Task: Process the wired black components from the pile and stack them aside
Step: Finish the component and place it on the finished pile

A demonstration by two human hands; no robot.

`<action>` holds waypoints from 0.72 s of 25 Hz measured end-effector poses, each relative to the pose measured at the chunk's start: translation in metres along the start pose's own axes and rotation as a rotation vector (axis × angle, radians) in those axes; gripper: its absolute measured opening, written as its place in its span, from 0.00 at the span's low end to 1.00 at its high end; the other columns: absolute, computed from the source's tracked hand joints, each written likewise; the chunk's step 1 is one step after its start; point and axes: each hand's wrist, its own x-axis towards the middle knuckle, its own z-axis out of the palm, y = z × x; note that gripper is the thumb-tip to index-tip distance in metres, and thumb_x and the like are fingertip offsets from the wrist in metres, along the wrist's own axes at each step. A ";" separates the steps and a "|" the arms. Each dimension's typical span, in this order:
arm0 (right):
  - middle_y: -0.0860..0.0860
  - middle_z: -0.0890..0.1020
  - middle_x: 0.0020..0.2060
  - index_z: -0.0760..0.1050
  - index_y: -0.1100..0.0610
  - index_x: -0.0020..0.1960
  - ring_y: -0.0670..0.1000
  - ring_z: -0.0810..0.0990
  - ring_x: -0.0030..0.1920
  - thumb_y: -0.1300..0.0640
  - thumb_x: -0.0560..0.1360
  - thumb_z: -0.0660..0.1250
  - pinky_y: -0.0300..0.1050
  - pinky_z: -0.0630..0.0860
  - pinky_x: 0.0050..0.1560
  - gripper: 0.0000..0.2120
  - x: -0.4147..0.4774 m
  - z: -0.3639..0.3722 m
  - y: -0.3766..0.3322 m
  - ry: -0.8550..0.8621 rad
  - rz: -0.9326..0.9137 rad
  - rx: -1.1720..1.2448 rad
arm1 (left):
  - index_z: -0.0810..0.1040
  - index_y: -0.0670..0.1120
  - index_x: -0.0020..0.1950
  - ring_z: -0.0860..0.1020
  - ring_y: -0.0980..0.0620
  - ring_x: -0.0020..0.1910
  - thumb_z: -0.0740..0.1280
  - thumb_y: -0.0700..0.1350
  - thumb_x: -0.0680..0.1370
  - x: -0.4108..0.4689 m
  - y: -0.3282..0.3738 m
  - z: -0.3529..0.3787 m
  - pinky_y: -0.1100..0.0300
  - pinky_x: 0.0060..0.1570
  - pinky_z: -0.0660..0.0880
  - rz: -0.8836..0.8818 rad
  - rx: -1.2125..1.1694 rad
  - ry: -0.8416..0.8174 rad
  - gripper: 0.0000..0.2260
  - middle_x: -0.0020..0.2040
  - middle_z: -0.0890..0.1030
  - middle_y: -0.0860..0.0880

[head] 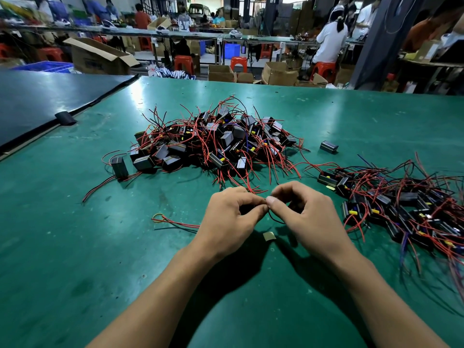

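Black and largely hidden, the wired part (247, 209) lies under the curled fingers of the left hand (232, 219), its red and black leads (180, 224) trailing left across the green table (75, 247). The tangled pile (213, 144) sits beyond, a second heap (401, 209) lies to the right, and a tan scrap (269, 236) is just below the hands. The right hand (310, 218) meets the left fingertip to fingertip, both pinching the part's thin wire.

bright, fairly even overhead light. pale glare lies on the green table (75, 247) near its far edge and on the dark sheet (37, 101) at its far left corner. soft shadows sit under the left hand (226, 222) and right hand (311, 219). the stacked components (401, 212) at the table's right edge are smeared with blur. the room behind is soft, and straight lines bow outward.
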 end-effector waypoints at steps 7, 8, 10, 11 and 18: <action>0.39 0.84 0.37 0.85 0.45 0.50 0.40 0.73 0.32 0.56 0.74 0.75 0.39 0.71 0.36 0.08 0.003 -0.013 0.010 -0.187 -0.038 -0.006 | 0.86 0.45 0.45 0.73 0.64 0.33 0.73 0.41 0.75 0.003 -0.002 -0.008 0.73 0.37 0.64 -0.067 -0.079 -0.116 0.02 0.34 0.76 0.56; 0.38 0.83 0.34 0.85 0.45 0.50 0.41 0.72 0.31 0.55 0.74 0.75 0.37 0.70 0.34 0.07 0.003 -0.012 0.012 -0.186 -0.033 0.022 | 0.86 0.45 0.46 0.73 0.64 0.34 0.73 0.41 0.75 0.003 -0.002 -0.009 0.73 0.37 0.64 -0.068 -0.083 -0.125 0.02 0.35 0.76 0.55; 0.37 0.81 0.31 0.85 0.47 0.49 0.41 0.71 0.30 0.54 0.73 0.75 0.34 0.68 0.33 0.05 0.003 -0.011 0.016 -0.181 -0.028 0.059 | 0.86 0.45 0.46 0.73 0.64 0.33 0.73 0.42 0.75 0.004 -0.002 -0.011 0.73 0.36 0.65 -0.069 -0.093 -0.139 0.03 0.35 0.76 0.55; 0.38 0.81 0.31 0.85 0.47 0.48 0.41 0.71 0.30 0.53 0.73 0.76 0.34 0.68 0.33 0.04 0.004 -0.011 0.017 -0.180 -0.030 0.065 | 0.86 0.45 0.46 0.73 0.64 0.33 0.73 0.42 0.75 0.004 -0.002 -0.011 0.73 0.36 0.65 -0.068 -0.094 -0.147 0.03 0.34 0.76 0.56; 0.43 0.82 0.32 0.83 0.50 0.42 0.42 0.74 0.31 0.52 0.75 0.74 0.35 0.71 0.35 0.04 0.003 -0.012 0.011 -0.172 -0.065 -0.009 | 0.87 0.46 0.46 0.73 0.62 0.35 0.74 0.43 0.75 0.005 -0.003 -0.012 0.71 0.38 0.65 -0.004 -0.034 -0.146 0.03 0.33 0.75 0.57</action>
